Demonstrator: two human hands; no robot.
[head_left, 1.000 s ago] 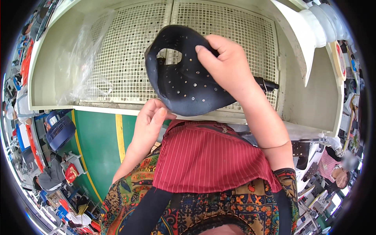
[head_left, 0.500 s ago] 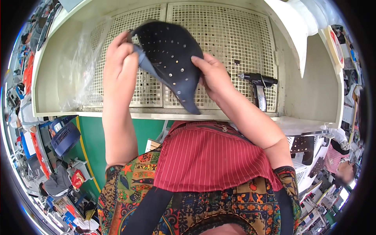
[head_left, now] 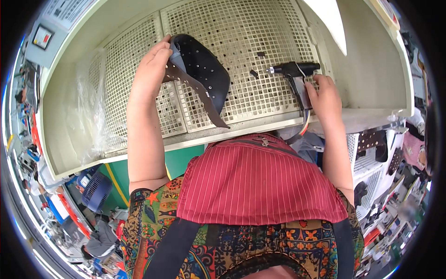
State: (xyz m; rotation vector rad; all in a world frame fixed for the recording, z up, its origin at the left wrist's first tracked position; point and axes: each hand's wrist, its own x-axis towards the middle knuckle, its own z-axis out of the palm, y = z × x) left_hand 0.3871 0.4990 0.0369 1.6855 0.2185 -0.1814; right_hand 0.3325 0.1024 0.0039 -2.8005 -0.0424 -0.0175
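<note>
My left hand (head_left: 155, 65) grips the far left end of a curved, flexible dark piece dotted with small metal studs (head_left: 206, 69). Its black inner face shows, along with a brown studded edge strip that hangs down toward the near side. A black pistol-shaped tool (head_left: 297, 69) with a metal tip and a pale grip lies on the grid, tip pointing left. Close by the tool's grip is my right hand (head_left: 326, 97), its thumb and fingers apart, holding nothing. Whether a fingertip touches the tool I cannot tell.
A cream perforated grid (head_left: 251, 97) forms the floor of a walled workbench tray (head_left: 378, 79). Two small dark scraps (head_left: 253, 73) lie left of the tool. Clear plastic film (head_left: 88, 102) hangs at the left wall. A white pointed part (head_left: 332, 23) juts in at upper right.
My right hand has let go of the studded piece and moved right to the tool. The left hand still holds the piece, now turned so its brown edge shows. The view has tilted.
</note>
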